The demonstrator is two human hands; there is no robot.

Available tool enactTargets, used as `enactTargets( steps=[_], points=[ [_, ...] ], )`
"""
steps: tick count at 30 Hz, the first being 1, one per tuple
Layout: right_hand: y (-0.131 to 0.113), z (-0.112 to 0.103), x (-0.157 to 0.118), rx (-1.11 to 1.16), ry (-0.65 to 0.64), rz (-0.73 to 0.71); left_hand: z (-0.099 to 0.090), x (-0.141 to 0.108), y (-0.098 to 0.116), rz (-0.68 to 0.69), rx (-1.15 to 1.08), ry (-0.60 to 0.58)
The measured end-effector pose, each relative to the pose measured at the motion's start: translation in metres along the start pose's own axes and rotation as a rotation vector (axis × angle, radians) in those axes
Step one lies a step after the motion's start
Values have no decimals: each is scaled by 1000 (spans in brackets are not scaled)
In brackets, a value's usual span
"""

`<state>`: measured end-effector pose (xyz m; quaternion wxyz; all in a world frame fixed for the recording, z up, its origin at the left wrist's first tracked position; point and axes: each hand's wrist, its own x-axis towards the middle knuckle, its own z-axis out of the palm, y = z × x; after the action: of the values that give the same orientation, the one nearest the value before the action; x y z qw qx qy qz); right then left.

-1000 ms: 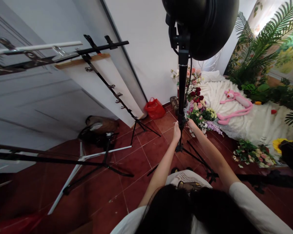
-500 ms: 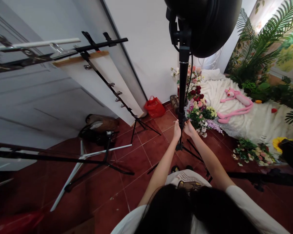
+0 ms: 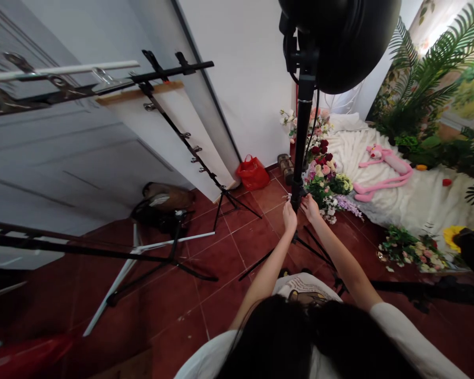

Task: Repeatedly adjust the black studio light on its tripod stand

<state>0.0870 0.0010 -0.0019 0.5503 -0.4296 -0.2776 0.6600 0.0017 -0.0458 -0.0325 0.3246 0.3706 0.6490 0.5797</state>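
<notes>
A black light stand rises in front of me, with a large black lamp head on its top. My left hand is closed against the left side of the pole, low down near a collar. On the other side, my right hand pinches at the collar's knob, which its fingers mostly cover. The stand's spread legs reach the floor just beyond my feet.
On the left, a backdrop stand carries a white board and clips. Other stand legs cross the red tiles. A red bag sits by the wall. Flowers and a pink plush toy lie on and beside white cloth at right.
The view has shifted slightly, and the lamp and upper pole appear further right. Both hands stay at the pole's collar, a little lower in the picture.
</notes>
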Motion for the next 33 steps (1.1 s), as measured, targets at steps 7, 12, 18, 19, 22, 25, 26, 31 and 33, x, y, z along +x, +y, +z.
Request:
enactTargets(
  steps=[7,12,18,19,22,25,26,31,33],
  points=[
    [-1,-113,-60,184,201,179,5,-54,-61,-438,214,-221],
    [2,-193,-122,334,459,120,60,-82,-68,-434,154,-610],
    [-3,-236,-203,565,727,-44,146,-137,-22,-201,-117,-1223],
    [-4,-239,-217,600,740,-86,157,-151,-10,-152,-152,-1315],
    [-6,-242,-253,707,758,-193,182,-196,24,-12,-255,-1538],
    [-13,-237,-282,849,767,-235,195,-239,50,49,-306,-1676],
    [-16,-234,-290,893,750,-247,197,-251,55,55,-299,-1705],
    [-43,-218,-316,1031,553,-323,198,-280,60,74,-225,-1727],
    [-54,-213,-318,1055,486,-352,197,-282,58,74,-204,-1738]
  ],
)
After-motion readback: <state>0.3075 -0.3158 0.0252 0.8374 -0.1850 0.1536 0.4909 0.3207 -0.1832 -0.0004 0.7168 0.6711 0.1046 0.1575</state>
